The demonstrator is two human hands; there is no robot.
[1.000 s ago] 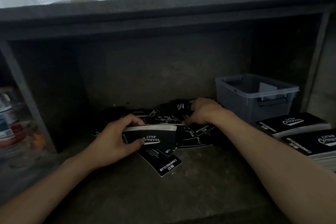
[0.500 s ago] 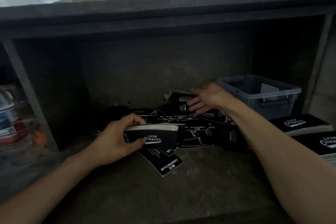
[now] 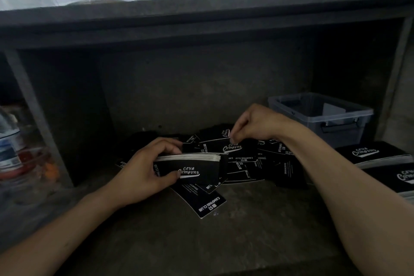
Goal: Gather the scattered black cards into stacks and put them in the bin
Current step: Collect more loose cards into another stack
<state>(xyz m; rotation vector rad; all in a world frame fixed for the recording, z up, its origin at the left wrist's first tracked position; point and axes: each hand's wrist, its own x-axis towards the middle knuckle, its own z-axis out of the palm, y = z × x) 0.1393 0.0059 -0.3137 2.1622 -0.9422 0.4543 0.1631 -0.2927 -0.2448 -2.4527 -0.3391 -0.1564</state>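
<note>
- The step in hand is gathering: the left hand [image 3: 143, 170] grips a thick stack [image 3: 190, 167] of black cards, fingers curled shut around it.
- The right hand [image 3: 253, 125] pinches one card [image 3: 224, 146] above the scattered cards [image 3: 264, 163], just behind the stack.
- Next, that card likely needs squaring onto the stack.
- The cards are glossy black with white lettering.
- The bin [image 3: 322, 116] sits open, right of the stack.
</note>
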